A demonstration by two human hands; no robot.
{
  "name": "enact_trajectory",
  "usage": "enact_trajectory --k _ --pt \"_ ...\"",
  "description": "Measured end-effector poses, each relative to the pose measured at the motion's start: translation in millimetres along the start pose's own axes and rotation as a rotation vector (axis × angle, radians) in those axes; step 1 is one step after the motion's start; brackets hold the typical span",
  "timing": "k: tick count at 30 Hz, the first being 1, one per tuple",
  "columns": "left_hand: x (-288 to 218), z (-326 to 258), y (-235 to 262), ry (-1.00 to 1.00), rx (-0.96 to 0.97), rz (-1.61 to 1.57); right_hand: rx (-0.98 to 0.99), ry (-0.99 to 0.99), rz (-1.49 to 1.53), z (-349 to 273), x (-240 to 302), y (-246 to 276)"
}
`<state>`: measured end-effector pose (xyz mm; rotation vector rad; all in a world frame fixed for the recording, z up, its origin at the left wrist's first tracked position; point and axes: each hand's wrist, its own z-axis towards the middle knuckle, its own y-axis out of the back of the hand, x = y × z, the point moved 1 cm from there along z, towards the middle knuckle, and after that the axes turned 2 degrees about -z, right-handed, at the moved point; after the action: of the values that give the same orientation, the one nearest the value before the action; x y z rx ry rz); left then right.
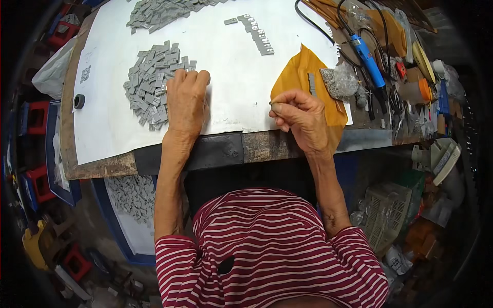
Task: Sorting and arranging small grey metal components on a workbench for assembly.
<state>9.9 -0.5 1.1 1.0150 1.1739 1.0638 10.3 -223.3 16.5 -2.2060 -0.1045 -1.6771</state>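
My left hand (187, 102) rests at the right edge of a pile of small grey rectangular pieces (146, 84), on white paper (231, 92). Its fingers are curled down, and what they hold, if anything, is hidden. Over the front edge of the table my right hand (304, 117) pinches something tiny between thumb and forefinger, too small to name. Behind that hand lies a yellow-orange paper envelope (295, 74) with a short grey strip (311, 83) on it. Farther back, a stepped row of grey pieces (259, 37) lies flat.
A blue electric screwdriver (367, 59) with a black cable lies at the right, near a clear bag of small metal parts (339, 82). Another grey heap (164, 11) is at the back. A black ring (78, 101) sits far left. Below the table stands a blue-rimmed tray (110, 220) of grey pieces.
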Motion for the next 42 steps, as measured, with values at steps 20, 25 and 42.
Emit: enact_trajectory --k 20,25,42 --pt "-46 -25 -12 0.472 0.063 -2.048 -0.034 0.072 -0.125 -1 6 -21" --pt "-47 -27 -15 0.48 0.045 -2.073 -0.023 0.057 -0.112 1 2 -21" --pt "-58 -33 -4 0.399 0.02 -1.81 0.005 0.033 -0.251 2 -2 -16"
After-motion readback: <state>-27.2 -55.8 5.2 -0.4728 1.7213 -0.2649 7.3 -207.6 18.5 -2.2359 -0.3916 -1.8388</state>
